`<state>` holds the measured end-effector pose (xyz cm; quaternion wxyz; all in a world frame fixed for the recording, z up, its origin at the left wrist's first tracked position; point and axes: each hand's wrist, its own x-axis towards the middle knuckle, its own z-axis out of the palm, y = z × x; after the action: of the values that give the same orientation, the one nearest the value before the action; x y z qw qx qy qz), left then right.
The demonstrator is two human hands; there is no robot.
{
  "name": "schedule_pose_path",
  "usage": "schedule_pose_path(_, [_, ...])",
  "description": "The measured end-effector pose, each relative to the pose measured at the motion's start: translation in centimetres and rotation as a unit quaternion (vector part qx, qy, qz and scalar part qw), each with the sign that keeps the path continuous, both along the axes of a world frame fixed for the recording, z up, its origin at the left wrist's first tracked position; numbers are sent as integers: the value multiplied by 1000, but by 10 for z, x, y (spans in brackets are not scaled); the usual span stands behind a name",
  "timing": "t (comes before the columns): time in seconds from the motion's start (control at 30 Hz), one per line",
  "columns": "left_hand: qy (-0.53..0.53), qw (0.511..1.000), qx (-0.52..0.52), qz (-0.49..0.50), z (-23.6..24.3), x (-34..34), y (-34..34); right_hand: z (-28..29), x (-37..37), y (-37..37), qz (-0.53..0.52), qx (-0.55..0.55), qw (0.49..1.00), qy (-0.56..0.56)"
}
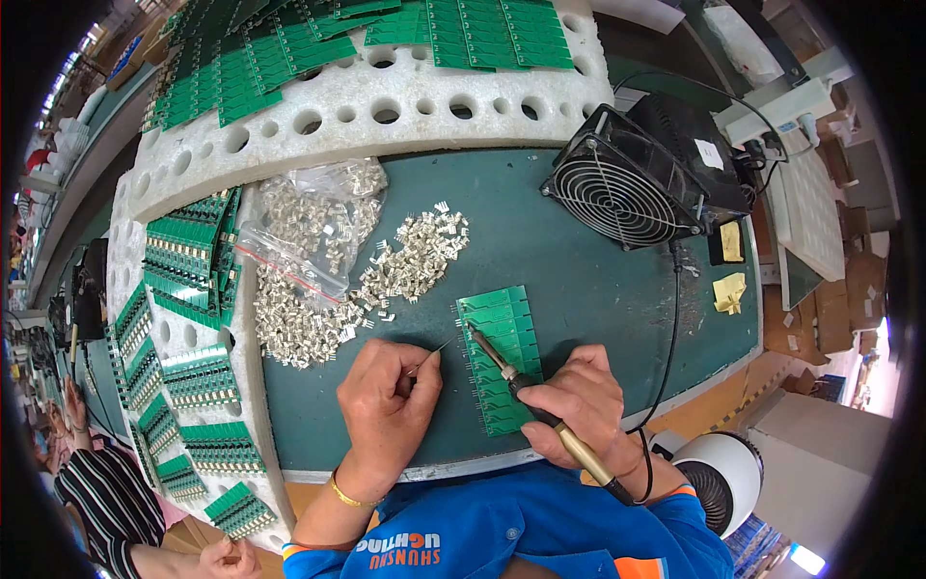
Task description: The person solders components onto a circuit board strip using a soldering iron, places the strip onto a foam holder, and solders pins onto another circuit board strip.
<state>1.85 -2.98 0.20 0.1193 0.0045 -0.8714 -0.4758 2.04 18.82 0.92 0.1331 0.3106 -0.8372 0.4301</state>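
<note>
A green circuit board panel (pixel 513 333) lies on the dark green tabletop in front of me, with a row of pins along its left edge. My right hand (pixel 586 403) is closed round a soldering iron (pixel 577 450), whose tip rests at or just over the board's upper left edge. Between thumb and forefinger, my left hand (pixel 388 400) pinches a thin solder wire (pixel 444 345) that points toward that same edge. Left of the board are loose small white connectors (pixel 415 256), in a heap and in a clear plastic bag (pixel 304 227).
White perforated foam (pixel 424 125) carries many green boards at the back; more foam with populated boards (pixel 222 446) stands at left. A black fan (pixel 617 188) sits back right, near a yellow sponge (pixel 730 292). The iron's cord (pixel 675 318) hangs at right. Another person's hand (pixel 230 558) shows lower left.
</note>
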Motion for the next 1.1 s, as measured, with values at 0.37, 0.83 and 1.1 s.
schedule_pose_path(0.37, [0,1000,12,-3,1,1,0,2,2,0,-2,4,1000,6])
schedule_pose_path(0.83, [-20,999,28,9,1,9,0,-1,7,3,-10,-11,1000,19])
schedule_pose_path(1.1, [-20,999,31,11,1,8,1,-1,5,1,-19,-46,999,-11])
